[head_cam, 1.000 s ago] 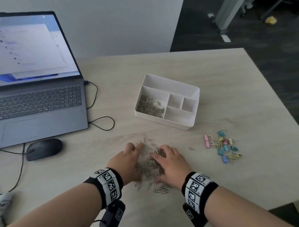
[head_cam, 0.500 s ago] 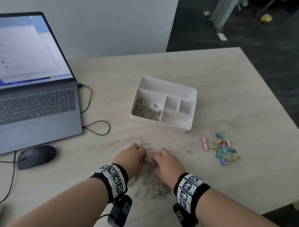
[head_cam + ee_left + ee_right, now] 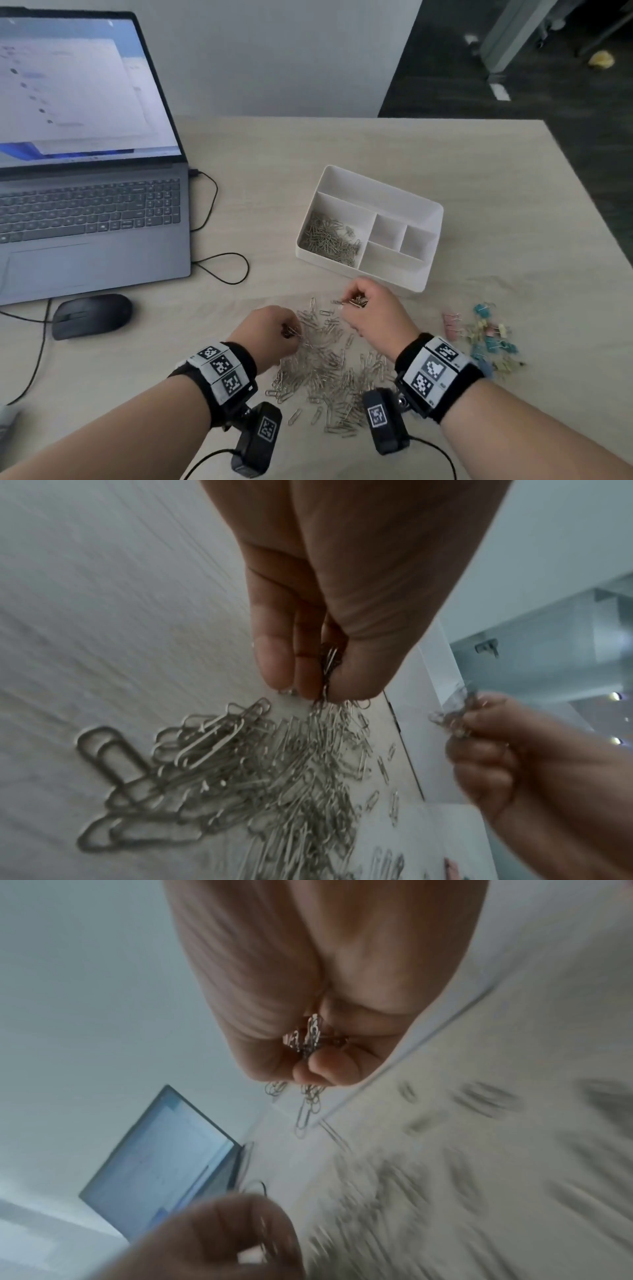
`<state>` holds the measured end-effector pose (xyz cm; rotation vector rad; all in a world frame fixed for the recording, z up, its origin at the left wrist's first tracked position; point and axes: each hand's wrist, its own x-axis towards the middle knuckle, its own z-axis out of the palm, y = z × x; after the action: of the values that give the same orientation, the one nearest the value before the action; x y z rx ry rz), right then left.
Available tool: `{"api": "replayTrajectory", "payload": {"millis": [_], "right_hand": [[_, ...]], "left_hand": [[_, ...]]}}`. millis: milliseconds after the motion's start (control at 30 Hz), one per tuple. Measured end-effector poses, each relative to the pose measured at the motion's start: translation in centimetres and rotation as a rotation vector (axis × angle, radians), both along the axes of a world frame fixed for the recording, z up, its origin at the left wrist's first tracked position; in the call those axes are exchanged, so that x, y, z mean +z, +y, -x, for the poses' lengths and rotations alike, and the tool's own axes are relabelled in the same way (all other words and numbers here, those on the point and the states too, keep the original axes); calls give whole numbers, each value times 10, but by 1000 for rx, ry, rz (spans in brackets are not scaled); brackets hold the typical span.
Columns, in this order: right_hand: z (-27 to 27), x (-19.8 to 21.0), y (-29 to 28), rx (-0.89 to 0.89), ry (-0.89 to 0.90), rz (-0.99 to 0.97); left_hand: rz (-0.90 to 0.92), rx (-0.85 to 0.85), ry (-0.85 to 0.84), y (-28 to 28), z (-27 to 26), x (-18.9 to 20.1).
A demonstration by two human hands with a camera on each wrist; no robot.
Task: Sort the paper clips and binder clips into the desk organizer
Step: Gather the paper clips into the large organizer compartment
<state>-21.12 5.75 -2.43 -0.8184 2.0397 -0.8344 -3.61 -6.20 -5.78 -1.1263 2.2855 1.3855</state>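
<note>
Nearest, under both wrists, the loose paper clips [image 3: 329, 370] lie heaped on the desk [image 3: 513, 274]. The left hand [image 3: 270, 334] pinches a tuft of them at the heap's left edge. The right hand [image 3: 373, 315], raised just beyond the heap, curls round its own bunch of clips [image 3: 356, 301]. Right of that hand lie the binder clips [image 3: 483, 339]. Just beyond its knuckles stands the desk organizer [image 3: 370, 192], clips filling the left compartment.

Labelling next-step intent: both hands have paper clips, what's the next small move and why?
Probably carry the right hand and its pinched bunch of paper clips over the desk organizer to the left compartment that already holds clips; it is nearest, while the left hand grips clips at the pile.
</note>
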Motion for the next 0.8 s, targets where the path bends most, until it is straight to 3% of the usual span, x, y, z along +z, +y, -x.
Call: {"api": "replayTrajectory", "payload": {"millis": [100,267,433,567,800], "right_hand": [[18,16,-35,-51,-8,70],[47,14,-91,-65,132,37],[59,-1,-116,82,270,-91],[60,-1,-110,190,305,-121],[45,15,-32,-69,252,181]], "left_hand": [[-37,70,6,-3,-4,5],[-57,114,1,-8,-7,11],[-49,127,-3,-14,-6,14],[-32,135,23,-22,4,20],[80,101,147,-50,58,38]]}}
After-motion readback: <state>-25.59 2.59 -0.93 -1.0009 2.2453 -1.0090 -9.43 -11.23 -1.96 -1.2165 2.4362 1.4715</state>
